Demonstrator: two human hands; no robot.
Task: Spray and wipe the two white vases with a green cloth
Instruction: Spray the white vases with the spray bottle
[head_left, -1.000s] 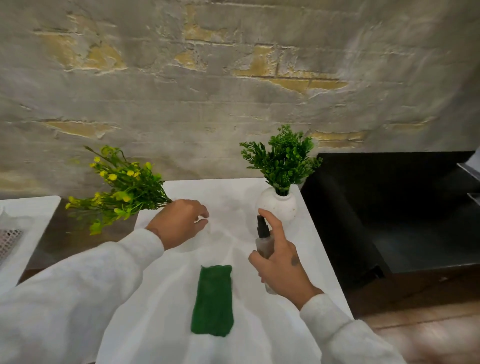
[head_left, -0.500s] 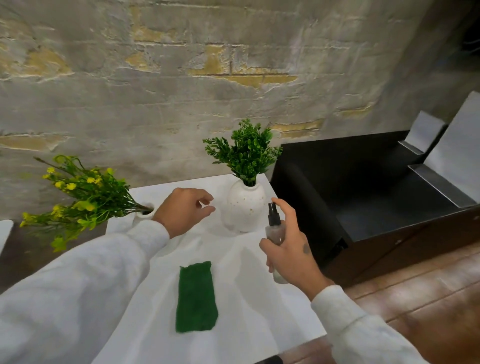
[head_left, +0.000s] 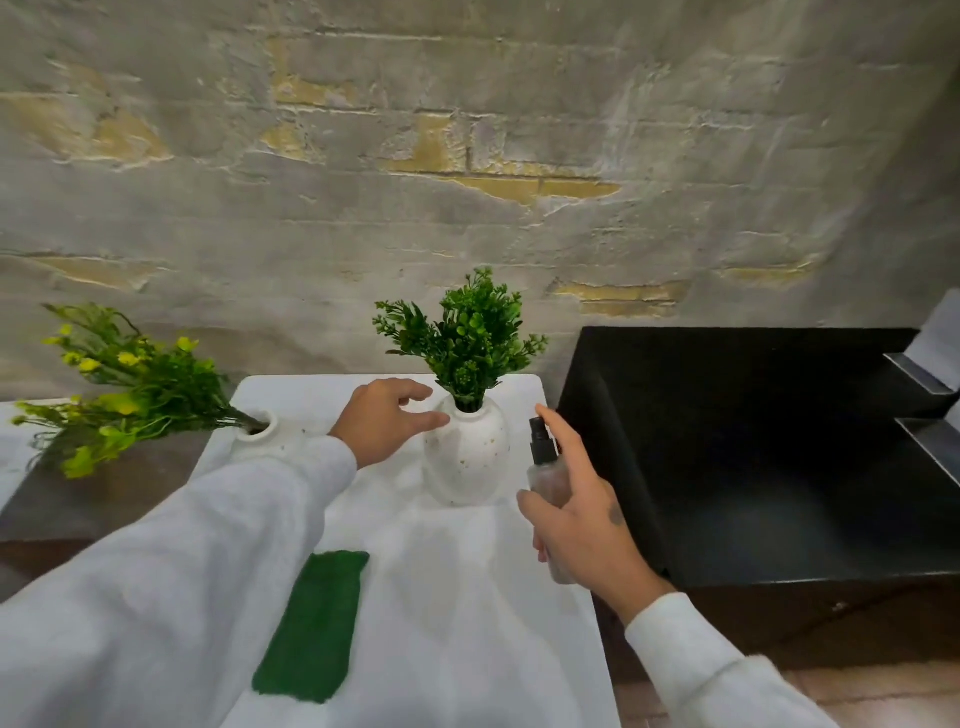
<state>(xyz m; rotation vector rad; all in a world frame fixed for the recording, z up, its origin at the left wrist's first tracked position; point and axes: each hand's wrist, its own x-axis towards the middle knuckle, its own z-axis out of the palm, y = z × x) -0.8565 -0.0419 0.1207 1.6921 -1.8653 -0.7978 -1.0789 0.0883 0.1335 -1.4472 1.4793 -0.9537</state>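
Right hand (head_left: 584, 530) is gripping the spray bottle (head_left: 545, 480) at the near right edge of the white table (head_left: 467, 649), fingers curled round the clear body, index finger arching over the black nozzle, which is pointing left. Green cloth (head_left: 311, 623) is lying flat on the table, near, left of centre, touching neither hand. Left hand (head_left: 387, 421) is reaching farther in, fingers spread and loosely curved, holding nothing. Its thumb tip is sitting at the left shoulder of the upright white vase (head_left: 467, 457); contact cannot be told. That vase is standing far centre, carrying a green sprig (head_left: 467, 338). Second white vase (head_left: 260, 436) is leaning leftward at the far left, partly hidden behind the sleeve, yellow flowers (head_left: 119, 384) overhanging the table edge. Black cabinet (head_left: 753, 441) is standing to the right, and a plastered brick wall (head_left: 467, 156) is running behind.
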